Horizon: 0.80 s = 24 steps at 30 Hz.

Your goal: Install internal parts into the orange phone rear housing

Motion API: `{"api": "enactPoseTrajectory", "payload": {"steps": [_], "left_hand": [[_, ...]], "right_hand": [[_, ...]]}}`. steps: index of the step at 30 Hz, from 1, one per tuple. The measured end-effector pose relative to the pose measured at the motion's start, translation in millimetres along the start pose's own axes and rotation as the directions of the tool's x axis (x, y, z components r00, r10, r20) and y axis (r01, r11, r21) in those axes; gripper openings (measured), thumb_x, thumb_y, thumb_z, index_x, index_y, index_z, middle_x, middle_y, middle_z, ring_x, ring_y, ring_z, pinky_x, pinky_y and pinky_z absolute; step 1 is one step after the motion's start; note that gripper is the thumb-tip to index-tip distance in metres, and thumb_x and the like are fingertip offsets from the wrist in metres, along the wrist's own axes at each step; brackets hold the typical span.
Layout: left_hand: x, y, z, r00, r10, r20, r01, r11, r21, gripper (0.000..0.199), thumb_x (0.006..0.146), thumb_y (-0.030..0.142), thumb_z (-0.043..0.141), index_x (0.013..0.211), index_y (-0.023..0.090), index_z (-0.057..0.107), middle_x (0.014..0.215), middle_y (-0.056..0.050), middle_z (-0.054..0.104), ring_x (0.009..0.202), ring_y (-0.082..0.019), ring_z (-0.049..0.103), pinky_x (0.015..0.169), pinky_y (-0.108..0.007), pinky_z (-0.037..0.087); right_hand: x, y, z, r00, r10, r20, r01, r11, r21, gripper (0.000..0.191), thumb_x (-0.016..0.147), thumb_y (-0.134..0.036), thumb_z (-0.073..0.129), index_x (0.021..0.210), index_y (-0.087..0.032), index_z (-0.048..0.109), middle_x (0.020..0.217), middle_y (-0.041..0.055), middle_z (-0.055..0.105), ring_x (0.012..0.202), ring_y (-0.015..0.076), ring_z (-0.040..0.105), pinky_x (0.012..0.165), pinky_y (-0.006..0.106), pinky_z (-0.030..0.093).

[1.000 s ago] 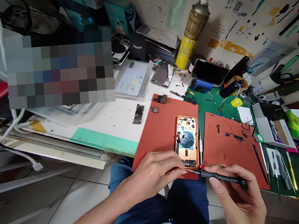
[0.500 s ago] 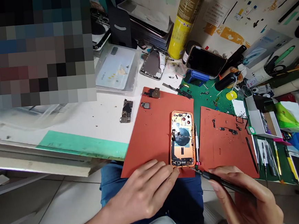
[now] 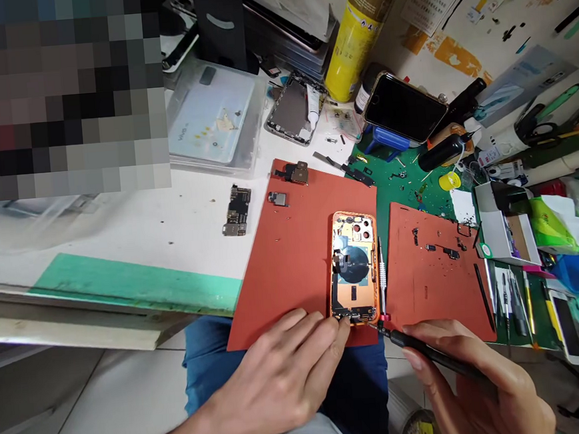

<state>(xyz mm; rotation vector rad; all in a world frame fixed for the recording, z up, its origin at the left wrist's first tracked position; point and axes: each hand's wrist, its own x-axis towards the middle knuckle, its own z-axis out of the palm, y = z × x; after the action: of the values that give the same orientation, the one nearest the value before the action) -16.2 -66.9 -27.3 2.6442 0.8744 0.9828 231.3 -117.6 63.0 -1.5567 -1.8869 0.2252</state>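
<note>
An orange phone housing (image 3: 356, 262) with its inside exposed lies on the left red mat (image 3: 301, 243). My left hand (image 3: 296, 363) rests at its lower left corner, fingers together and fingertips against the bottom edge; whether they pinch anything small is hidden. In my right hand (image 3: 475, 376) is a black screwdriver (image 3: 430, 353), its tip at the housing's bottom edge. A silver screwdriver (image 3: 382, 276) lies along the housing's right side. Camera parts (image 3: 293, 172) and a small metal part (image 3: 279, 198) sit at the mat's upper left.
On the right red mat (image 3: 440, 285) are small parts and screws. A circuit board (image 3: 237, 211) lies left of the mats. Behind stand a yellow can (image 3: 351, 45) and a propped black phone (image 3: 405, 106). Tools (image 3: 517, 306) line the right side.
The view has shifted slightly. My left fingertips are a little further over the housing's lower left corner. The screwdriver in my right hand remains at the bottom edge.
</note>
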Motion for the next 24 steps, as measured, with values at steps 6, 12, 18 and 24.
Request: {"api": "enactPoseTrajectory", "payload": {"steps": [6, 12, 18, 24], "left_hand": [[11, 1, -4.2, 1.0, -0.008, -0.001, 0.008, 1.0, -0.018, 0.037, 0.105, 0.002, 0.043, 0.13, 0.005, 0.07, 0.1, -0.011, 0.076, 0.085, -0.022, 0.072, 0.081, -0.037, 0.061], [16, 0, -5.7, 0.999, -0.035, -0.012, 0.034, 0.997, -0.074, 0.035, 0.105, 0.0, 0.043, 0.127, 0.006, 0.069, 0.098, -0.01, 0.076, 0.08, -0.022, 0.071, 0.074, -0.037, 0.059], [14, -1, -4.8, 0.999, -0.023, -0.027, 0.02, 0.996, -0.084, 0.034, 0.105, 0.0, 0.045, 0.127, 0.005, 0.07, 0.101, -0.01, 0.077, 0.084, -0.023, 0.072, 0.077, -0.039, 0.059], [10, -1, -3.7, 0.999, -0.026, -0.021, 0.024, 0.996, -0.085, 0.034, 0.106, 0.002, 0.045, 0.127, 0.005, 0.071, 0.105, -0.011, 0.077, 0.088, -0.023, 0.073, 0.081, -0.039, 0.059]], "right_hand": [[5, 3, 1, 0.998, -0.051, 0.04, 0.051, 0.998, -0.022, 0.051, 0.085, -0.012, 0.087, 0.131, -0.029, 0.071, 0.1, 0.0033, 0.086, 0.079, 0.0254, 0.086, 0.068, 0.033, 0.074], [12, 2, 5, 0.997, -0.048, 0.062, 0.049, 0.999, -0.004, 0.049, 0.089, -0.011, 0.084, 0.133, -0.027, 0.068, 0.101, 0.0038, 0.085, 0.082, 0.0226, 0.085, 0.073, 0.031, 0.074], [18, -8, 11, 0.996, -0.017, 0.086, 0.013, 0.999, 0.047, 0.041, 0.095, -0.012, 0.079, 0.13, -0.03, 0.068, 0.101, 0.0029, 0.085, 0.081, 0.0214, 0.084, 0.073, 0.032, 0.073], [18, -8, 11, 0.994, -0.043, 0.102, 0.041, 0.999, 0.021, 0.041, 0.095, -0.012, 0.079, 0.13, -0.029, 0.066, 0.101, 0.0025, 0.085, 0.081, 0.0199, 0.084, 0.076, 0.031, 0.073]]}}
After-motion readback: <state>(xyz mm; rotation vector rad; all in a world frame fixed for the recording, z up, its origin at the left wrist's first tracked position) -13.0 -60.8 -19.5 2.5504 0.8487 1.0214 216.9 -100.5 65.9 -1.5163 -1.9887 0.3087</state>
